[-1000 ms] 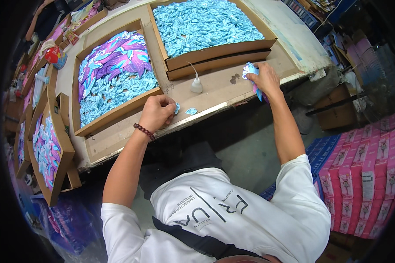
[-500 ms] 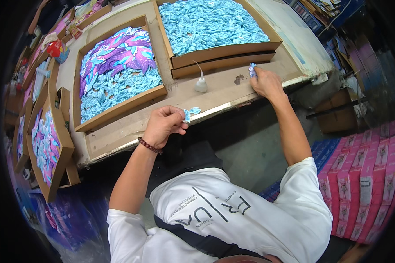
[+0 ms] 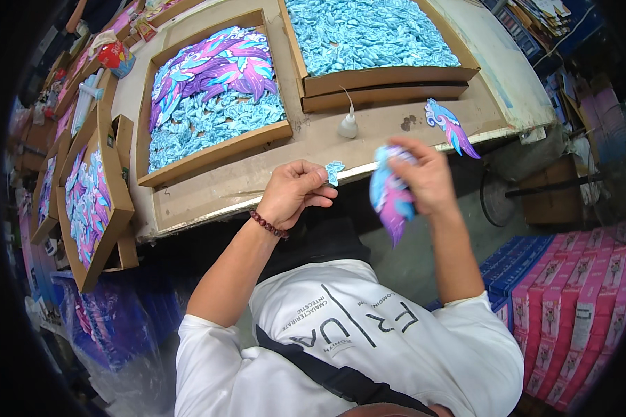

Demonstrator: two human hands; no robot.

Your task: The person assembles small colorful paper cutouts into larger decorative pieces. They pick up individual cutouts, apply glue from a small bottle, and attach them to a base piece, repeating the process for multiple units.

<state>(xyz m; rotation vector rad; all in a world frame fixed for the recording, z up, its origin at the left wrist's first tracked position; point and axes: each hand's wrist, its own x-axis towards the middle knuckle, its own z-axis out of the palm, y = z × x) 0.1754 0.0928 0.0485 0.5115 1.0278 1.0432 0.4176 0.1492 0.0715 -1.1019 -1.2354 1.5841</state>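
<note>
My left hand (image 3: 300,191), with a dark bead bracelet at its wrist, pinches a small light-blue piece (image 3: 334,171) above the table's front edge. My right hand (image 3: 428,177) grips a wing-shaped piece (image 3: 392,191) in blue, pink and purple, slightly smeared by motion, just in front of that edge. Another wing-shaped piece (image 3: 454,128) lies on the table farther right. Between the hands and the trays stands a small squeeze bottle (image 3: 348,126) with a long thin nozzle.
One cardboard tray (image 3: 219,150) holds light-blue pieces and purple wing-shaped ones; another tray (image 3: 396,82) at the back is full of light-blue pieces. A tilted box (image 3: 111,243) stands at the left. Pink boxes (image 3: 577,299) are stacked at the lower right.
My right hand has come left and toward me from the table's right side, bringing a wing-shaped piece. The other wing-shaped piece now shows there. My left hand still pinches the light-blue piece.
</note>
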